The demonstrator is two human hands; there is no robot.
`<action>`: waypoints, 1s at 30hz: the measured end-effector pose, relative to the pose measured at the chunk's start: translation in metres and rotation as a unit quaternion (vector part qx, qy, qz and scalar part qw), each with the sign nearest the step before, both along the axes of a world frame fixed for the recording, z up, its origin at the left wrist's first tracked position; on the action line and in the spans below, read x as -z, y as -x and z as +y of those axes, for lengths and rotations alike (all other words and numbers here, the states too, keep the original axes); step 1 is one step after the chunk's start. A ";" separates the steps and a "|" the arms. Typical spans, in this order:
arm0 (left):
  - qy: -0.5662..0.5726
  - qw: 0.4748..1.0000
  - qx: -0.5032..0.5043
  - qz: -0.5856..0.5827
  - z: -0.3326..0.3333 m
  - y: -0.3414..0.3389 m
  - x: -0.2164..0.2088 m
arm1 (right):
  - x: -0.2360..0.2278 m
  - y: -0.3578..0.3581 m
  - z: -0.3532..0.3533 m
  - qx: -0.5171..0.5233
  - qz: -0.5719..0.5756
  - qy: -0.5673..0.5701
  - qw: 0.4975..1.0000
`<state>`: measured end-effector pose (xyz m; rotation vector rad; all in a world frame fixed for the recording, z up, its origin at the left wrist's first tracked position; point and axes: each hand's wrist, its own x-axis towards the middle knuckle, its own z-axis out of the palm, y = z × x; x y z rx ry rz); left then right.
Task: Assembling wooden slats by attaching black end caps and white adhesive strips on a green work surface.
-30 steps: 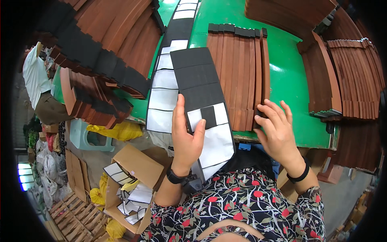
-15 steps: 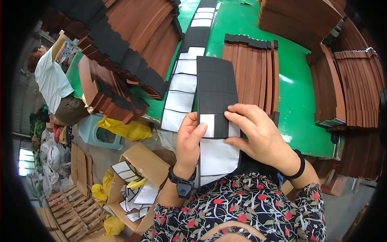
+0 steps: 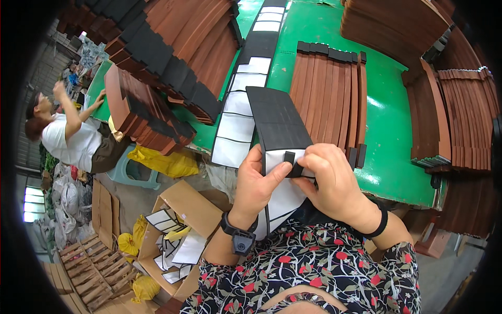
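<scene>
A long black panel (image 3: 280,116) with white rectangles on its lower part is in my hands, bent where the black meets the white. My left hand (image 3: 257,183) is closed on its left edge, thumb pressed on the white section. At the right edge my right hand (image 3: 337,180) is closed in a pinch over the same section. A small black tab (image 3: 289,157) stands up from the white between my thumb and right fingers; whether the right fingertips grip it is hidden. Behind lies another black strip with white rectangles (image 3: 235,127) on the green table (image 3: 384,118).
Stacked brown boards with black ends (image 3: 327,94) lie beyond my hands; taller stacks (image 3: 180,44) rise at left and right. An open cardboard box (image 3: 191,209) of white scraps is at lower left. A co-worker (image 3: 73,136) stands far left, near a pale stool (image 3: 133,170).
The panel has bent at the white section and its far end leans left. My right fingers went from lying across it to pinching in. The co-worker's arms and body have shifted.
</scene>
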<state>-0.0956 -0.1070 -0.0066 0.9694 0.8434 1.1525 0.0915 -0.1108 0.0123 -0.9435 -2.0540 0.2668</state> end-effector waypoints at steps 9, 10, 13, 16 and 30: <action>0.005 0.997 -0.073 -0.022 -0.002 -0.006 0.001 | 0.004 -0.003 -0.003 -0.029 0.062 0.056 0.996; 0.005 0.997 -0.073 -0.022 -0.002 -0.008 -0.001 | 0.002 -0.004 -0.003 -0.036 0.079 0.080 0.993; -0.030 0.994 -0.108 -0.001 -0.002 -0.011 -0.004 | 0.003 -0.013 -0.003 -0.036 0.102 0.101 0.989; -0.159 0.977 -0.133 0.042 -0.003 -0.010 0.001 | -0.001 -0.020 -0.001 -0.022 0.115 0.095 0.989; -0.360 0.721 -0.263 0.531 -0.005 0.010 -0.016 | 0.014 -0.077 -0.012 0.147 0.102 0.080 0.981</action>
